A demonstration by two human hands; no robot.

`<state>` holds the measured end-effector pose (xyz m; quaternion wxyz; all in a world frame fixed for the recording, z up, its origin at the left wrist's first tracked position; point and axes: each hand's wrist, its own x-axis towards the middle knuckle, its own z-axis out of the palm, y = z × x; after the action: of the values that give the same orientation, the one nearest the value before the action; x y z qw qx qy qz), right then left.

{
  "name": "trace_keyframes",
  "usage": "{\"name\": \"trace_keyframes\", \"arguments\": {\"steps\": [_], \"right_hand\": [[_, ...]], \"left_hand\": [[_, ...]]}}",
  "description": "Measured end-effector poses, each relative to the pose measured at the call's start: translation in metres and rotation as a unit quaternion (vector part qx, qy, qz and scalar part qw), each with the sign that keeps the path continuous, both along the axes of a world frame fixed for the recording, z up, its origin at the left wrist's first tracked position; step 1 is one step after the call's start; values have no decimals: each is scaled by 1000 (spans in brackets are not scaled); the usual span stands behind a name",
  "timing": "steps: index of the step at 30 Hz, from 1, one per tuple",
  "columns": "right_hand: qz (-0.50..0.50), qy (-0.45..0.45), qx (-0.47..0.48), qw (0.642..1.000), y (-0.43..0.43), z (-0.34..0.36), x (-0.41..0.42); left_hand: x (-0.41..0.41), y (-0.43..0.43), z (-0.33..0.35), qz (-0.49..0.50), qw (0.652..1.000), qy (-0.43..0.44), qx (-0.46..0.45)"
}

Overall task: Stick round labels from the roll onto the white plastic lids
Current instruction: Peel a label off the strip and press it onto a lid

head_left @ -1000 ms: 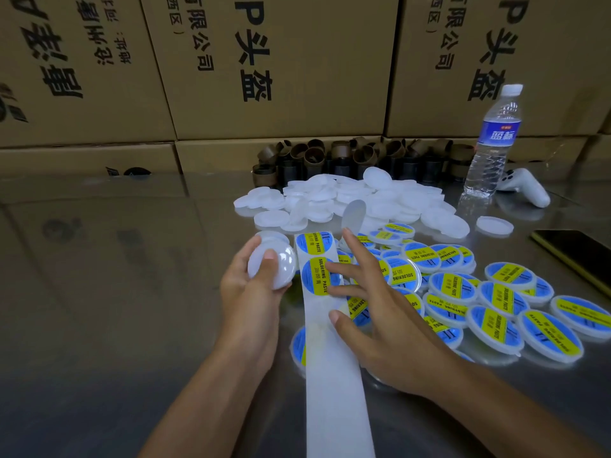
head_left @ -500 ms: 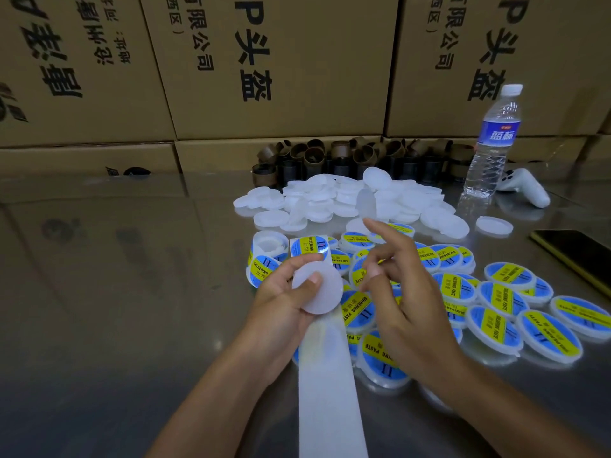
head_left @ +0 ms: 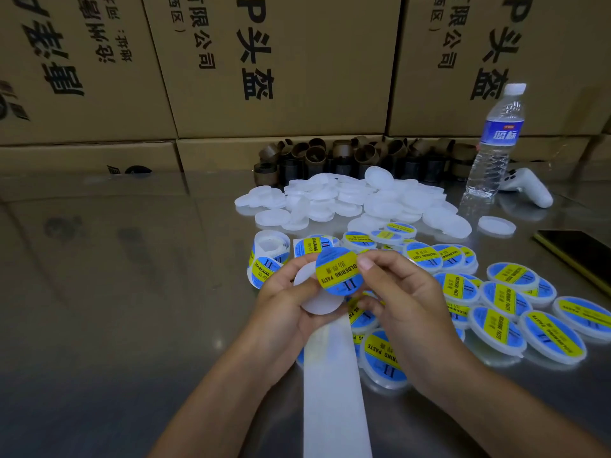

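My left hand (head_left: 284,305) grips a blank white plastic lid (head_left: 314,300) above the table. My right hand (head_left: 401,302) pinches a round blue and yellow label (head_left: 337,271) at its right edge and holds it over the lid's upper part. The label roll (head_left: 267,256) lies just left of my hands, and its empty white backing strip (head_left: 334,391) runs down toward me. A pile of blank white lids (head_left: 350,200) lies behind. Several labelled lids (head_left: 496,302) spread out to the right.
Cardboard boxes (head_left: 274,67) wall off the back. Brown empty roll cores (head_left: 347,157) line their foot. A water bottle (head_left: 496,143), a white controller (head_left: 529,188) and a dark phone (head_left: 582,249) stand at the right. The table (head_left: 115,292) is shiny metal.
My right hand peeled a label off the strip and brought it over the lid. My left hand carried the lid from the left to the centre.
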<state>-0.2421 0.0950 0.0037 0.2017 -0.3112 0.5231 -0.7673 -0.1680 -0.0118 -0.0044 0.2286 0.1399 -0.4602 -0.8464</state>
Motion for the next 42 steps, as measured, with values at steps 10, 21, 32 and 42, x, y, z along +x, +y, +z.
{"name": "trace_keyframes", "arguments": {"steps": [10,21,32,42], "right_hand": [[14,-7,20,1000,-1,0,-2],[-2,6,37,999,-1,0,0],[-34,15,66,997,-1,-3,-2],[-40,8,63,997,-1,-3,-3]], "left_hand": [[-1,-3,1,-11,995,5,98],[-1,0,5,-29,996,15,83],[-2,2,5,-46,998,9,46],[-2,-1,1,-89,995,39,0]]}}
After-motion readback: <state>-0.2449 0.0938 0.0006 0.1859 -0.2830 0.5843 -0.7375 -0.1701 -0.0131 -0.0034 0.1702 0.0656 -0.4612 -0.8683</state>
